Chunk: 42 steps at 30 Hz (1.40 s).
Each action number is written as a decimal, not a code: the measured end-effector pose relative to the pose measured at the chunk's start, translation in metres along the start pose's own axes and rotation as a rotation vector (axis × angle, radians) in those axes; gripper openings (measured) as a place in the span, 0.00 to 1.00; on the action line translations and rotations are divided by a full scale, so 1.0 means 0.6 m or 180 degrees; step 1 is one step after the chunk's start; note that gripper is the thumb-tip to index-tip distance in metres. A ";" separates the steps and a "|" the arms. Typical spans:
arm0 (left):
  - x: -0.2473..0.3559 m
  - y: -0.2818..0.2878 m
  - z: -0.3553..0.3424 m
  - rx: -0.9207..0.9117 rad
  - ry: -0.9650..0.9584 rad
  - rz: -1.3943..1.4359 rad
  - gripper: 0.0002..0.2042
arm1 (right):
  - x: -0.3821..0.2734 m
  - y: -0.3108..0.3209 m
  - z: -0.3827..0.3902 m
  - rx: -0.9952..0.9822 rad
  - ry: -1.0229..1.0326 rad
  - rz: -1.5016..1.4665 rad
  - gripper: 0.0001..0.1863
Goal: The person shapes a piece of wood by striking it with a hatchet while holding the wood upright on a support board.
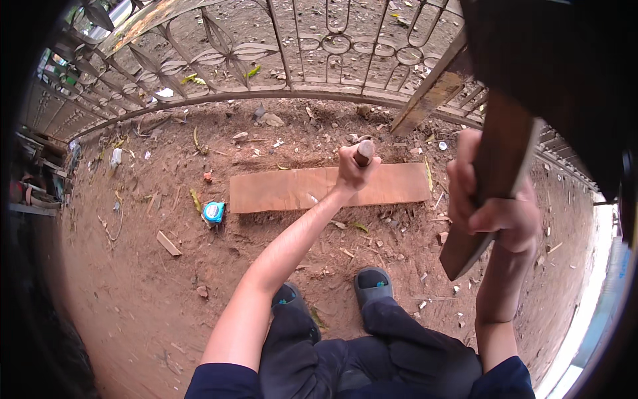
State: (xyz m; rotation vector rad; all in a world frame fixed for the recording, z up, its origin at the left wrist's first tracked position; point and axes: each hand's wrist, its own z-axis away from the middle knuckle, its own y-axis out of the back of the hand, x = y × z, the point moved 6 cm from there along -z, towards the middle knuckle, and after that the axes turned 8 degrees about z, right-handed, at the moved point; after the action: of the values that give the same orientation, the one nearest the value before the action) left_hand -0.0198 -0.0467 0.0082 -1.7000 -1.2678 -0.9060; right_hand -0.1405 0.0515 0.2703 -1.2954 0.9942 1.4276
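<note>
My left hand [355,171] is closed around an upright chisel-like tool with a round, pale-topped handle [364,149], held over a long reddish-brown wooden board [266,191] lying crosswise on the dirt. A white mark shows on the board beside my forearm. My right hand [492,206] grips a thick dark-brown wooden piece [505,146], raised at the right close to the camera; its upper end merges into a large dark shape, too dark to make out. A turquoise tape measure [212,212] lies just left of the board.
An ornamental metal fence [286,66] runs behind the board, with a wooden post [425,100] at its right. Leaves, stones and wood scraps [167,243] litter the ground [146,286]. My sandalled feet [372,282] are below the board. Clutter [40,193] sits at the far left.
</note>
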 end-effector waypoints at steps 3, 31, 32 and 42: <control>-0.023 -0.016 0.001 -0.0306 0.0225 -0.0056 0.08 | 0.177 -0.011 -0.001 -0.0203 -0.1233 0.0613 0.10; 0.028 -0.013 0.001 -0.0391 0.0040 -0.0334 0.07 | 0.153 0.012 0.011 -0.0220 -0.1640 0.0102 0.07; 0.034 -0.015 -0.007 -0.0417 0.0054 -0.0264 0.07 | 0.111 0.015 0.007 -0.0160 -0.1489 0.0120 0.08; 0.026 -0.029 -0.012 -0.0360 -0.0266 -0.0045 0.07 | -0.228 0.041 -0.004 -0.2096 0.1549 0.0318 0.15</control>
State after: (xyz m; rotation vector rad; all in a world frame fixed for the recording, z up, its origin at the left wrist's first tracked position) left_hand -0.0334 -0.0444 0.0285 -1.8362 -1.3062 -0.9390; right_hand -0.1633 0.0276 0.4052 -2.1764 0.9304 1.6239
